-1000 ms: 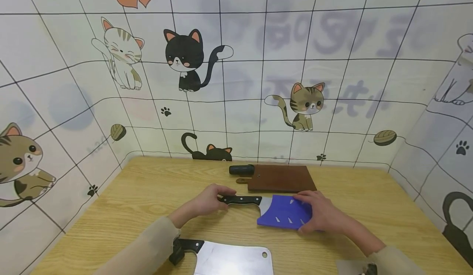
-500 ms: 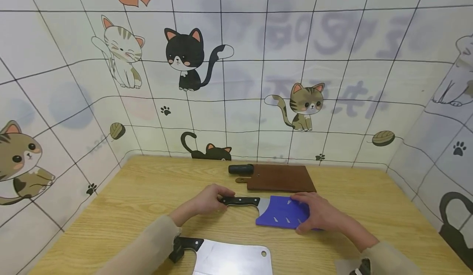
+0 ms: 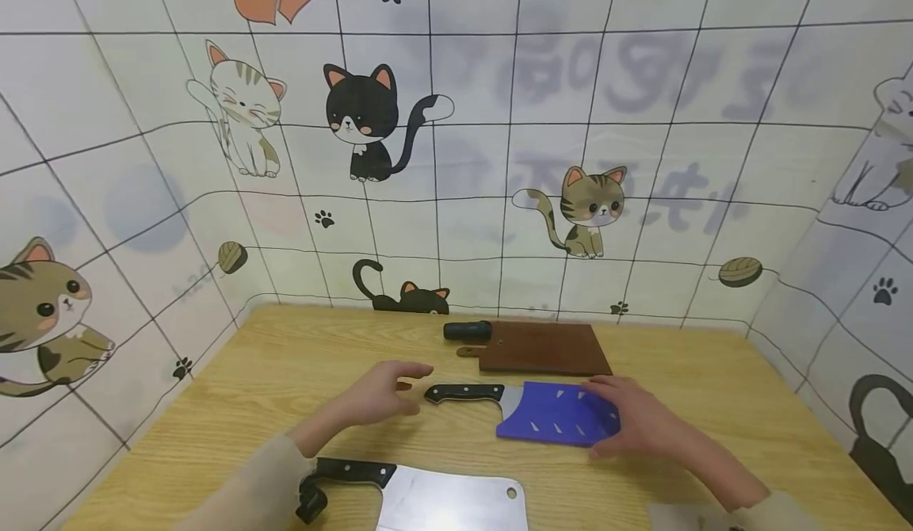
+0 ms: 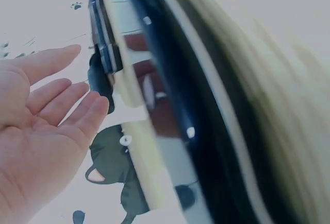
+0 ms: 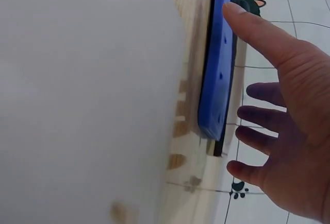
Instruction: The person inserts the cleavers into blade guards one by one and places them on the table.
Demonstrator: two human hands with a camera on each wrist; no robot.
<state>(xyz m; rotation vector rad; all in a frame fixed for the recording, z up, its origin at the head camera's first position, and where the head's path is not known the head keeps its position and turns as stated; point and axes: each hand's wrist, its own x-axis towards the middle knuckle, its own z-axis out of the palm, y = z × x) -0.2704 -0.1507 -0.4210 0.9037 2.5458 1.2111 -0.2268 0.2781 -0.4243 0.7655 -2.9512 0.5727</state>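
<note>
A cleaver with a black riveted handle [image 3: 465, 392] lies on the table, its blade inside a blue slotted cover [image 3: 549, 420]. My left hand [image 3: 374, 395] hovers just left of the handle's end, fingers spread and holding nothing. At the cover's right end is my right hand [image 3: 642, 420]; the right wrist view shows its fingers loosely extended, with the thumb tip close to the blue cover [image 5: 219, 69]. A second, bare cleaver [image 3: 452, 499] lies in front, its blade cut off by the frame's bottom edge. Its dark handle [image 4: 170, 80] looms in the left wrist view.
Behind the covered cleaver lies a brown board [image 3: 545, 349] with a small handle; a thick black handle [image 3: 467, 331] sticks out at its left. A pale flat piece [image 3: 674, 515] shows by the right sleeve. A cat-patterned wall covering [image 3: 471, 222] surrounds the wooden table [image 3: 285, 357].
My left hand has let go of the handle's end and drawn back to the left. My right hand has eased off the cover's right end, moving slightly right. The covered cleaver stays put.
</note>
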